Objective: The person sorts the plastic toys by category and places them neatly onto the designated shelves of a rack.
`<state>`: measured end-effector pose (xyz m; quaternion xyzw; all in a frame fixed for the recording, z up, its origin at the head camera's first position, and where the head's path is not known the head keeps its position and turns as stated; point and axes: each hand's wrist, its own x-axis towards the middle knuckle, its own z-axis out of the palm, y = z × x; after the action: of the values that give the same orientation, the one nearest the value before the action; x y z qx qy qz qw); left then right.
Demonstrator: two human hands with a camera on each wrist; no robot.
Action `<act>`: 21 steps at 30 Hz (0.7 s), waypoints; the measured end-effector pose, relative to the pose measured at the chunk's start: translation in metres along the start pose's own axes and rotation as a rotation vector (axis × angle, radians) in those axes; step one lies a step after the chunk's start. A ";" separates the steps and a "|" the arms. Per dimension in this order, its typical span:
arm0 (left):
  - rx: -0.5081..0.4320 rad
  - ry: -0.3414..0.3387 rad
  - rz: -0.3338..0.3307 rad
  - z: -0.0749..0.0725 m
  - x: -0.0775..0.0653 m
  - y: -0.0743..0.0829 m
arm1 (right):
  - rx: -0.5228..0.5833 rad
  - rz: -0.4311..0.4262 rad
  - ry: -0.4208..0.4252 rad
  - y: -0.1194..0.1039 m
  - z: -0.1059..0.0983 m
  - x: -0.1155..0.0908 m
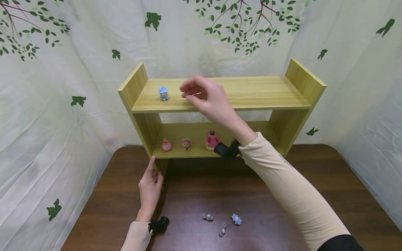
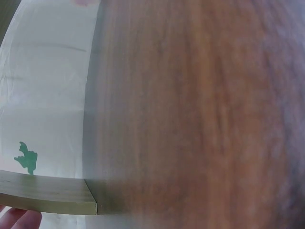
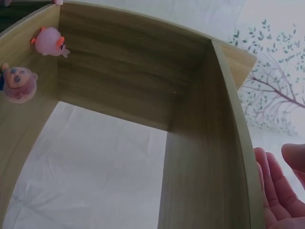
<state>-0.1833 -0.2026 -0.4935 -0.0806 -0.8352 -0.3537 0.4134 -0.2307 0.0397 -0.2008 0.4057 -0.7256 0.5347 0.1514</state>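
Observation:
A small blue figurine (image 1: 163,93) stands on the left part of the top board of a light wooden shelf (image 1: 257,91). To its right, just above that board, hovers my right hand (image 1: 207,96), its fingers loosely bent, thumb apart, nothing showing between them. In the right wrist view the same hand (image 3: 281,195) is beside the top board's front edge. Down at the shelf's lower left corner, my left hand (image 1: 150,190) grips the side panel (image 1: 138,122) between fingers and thumb. The left wrist view shows only its fingertips (image 2: 26,220) against the panel.
On the lower board stand a pink chick-like figurine (image 1: 166,145), a small brownish-pink figurine (image 1: 186,143) and a larger pink bear figurine (image 1: 212,139). A blue flower-shaped piece (image 1: 236,219) and two small greyish pieces (image 1: 207,217) lie on the dark table (image 1: 103,209).

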 end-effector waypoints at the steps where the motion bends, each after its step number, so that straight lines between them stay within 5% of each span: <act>1: 0.002 -0.001 -0.001 0.000 0.000 -0.001 | 0.006 -0.011 0.003 0.000 -0.002 -0.003; 21: 0.042 0.016 0.015 0.002 -0.001 -0.002 | 0.116 -0.093 0.075 0.004 -0.026 -0.055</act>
<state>-0.1845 -0.2021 -0.4964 -0.0751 -0.8385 -0.3336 0.4242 -0.2047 0.0870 -0.2296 0.4268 -0.6674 0.5832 0.1794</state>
